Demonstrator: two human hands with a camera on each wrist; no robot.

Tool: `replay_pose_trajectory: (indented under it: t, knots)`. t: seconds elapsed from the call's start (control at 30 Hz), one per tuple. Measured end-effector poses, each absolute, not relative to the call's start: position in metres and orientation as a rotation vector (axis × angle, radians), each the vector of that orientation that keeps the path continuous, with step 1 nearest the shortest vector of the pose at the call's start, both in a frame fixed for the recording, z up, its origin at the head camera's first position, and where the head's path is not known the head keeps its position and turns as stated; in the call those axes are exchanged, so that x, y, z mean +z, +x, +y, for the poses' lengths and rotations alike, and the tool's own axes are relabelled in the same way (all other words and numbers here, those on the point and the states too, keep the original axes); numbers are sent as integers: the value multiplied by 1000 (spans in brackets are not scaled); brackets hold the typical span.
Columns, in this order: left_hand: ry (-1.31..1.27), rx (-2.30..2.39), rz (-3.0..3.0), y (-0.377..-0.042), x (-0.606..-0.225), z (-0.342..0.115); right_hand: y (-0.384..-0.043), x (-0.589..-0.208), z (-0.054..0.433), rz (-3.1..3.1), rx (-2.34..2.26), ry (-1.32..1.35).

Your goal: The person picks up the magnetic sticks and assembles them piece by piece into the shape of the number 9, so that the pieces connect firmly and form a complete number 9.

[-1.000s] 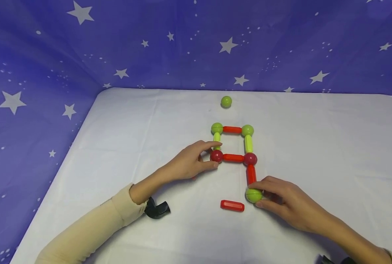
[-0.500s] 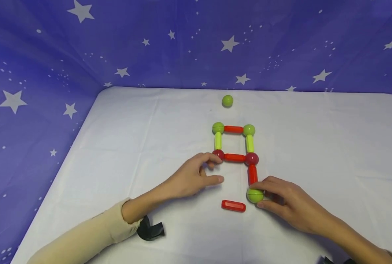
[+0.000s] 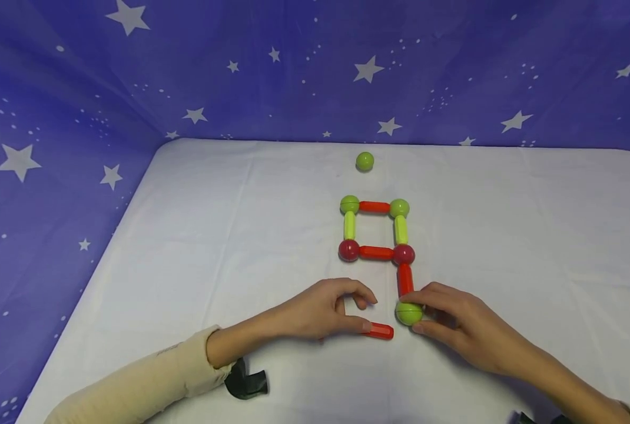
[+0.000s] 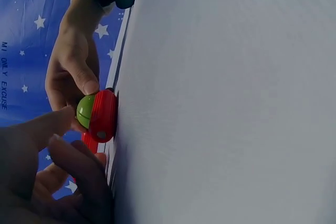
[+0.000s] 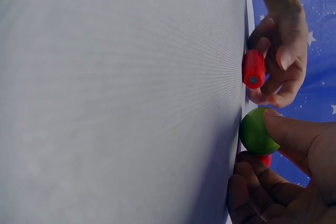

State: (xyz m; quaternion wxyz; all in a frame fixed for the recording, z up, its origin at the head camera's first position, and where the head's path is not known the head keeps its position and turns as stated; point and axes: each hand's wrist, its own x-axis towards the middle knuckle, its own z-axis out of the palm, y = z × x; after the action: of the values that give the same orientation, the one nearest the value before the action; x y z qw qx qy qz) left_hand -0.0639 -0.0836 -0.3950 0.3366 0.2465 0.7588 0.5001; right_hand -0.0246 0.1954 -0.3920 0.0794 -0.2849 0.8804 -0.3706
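A loose red magnetic stick [image 3: 382, 332] lies on the white cloth, its left end hidden behind my left thumb in the head view. Over it my left hand [image 3: 325, 311] hovers with fingers apart and loosely bent, holding nothing. My right hand [image 3: 463, 327] pinches a green ball [image 3: 407, 315] between thumb and fingers. That ball sits at the lower end of a red stick [image 3: 405, 279] running down from a red ball [image 3: 404, 255]. Above is a square of sticks and balls, with another red ball [image 3: 349, 250] at its lower left corner.
A single green ball [image 3: 365, 161] lies beyond the square, near the far edge of the white-covered table [image 3: 532, 235]. Blue star-patterned cloth [image 3: 315, 76] hangs behind and to the left. A black strap piece [image 3: 247, 383] hangs beneath the left sleeve.
My left hand has left the lower left red ball and come down and right to the loose red stick. The right hand stays at the green ball.
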Motion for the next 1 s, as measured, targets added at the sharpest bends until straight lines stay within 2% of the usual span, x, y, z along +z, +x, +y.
replay_pose_trajectory:
  t: [0.2,0.63,1.0]
  knots:
    - [758,1216,2020,-63,-397,-83,-24,-391,196,2629,-1117,-849]
    - [782,1200,2058,-62,-397,-83,-24,-392,195,2626,-1122,-836]
    - [594,1354,2101,-62,-400,-85,-24,-393,196,2640,-1116,-860]
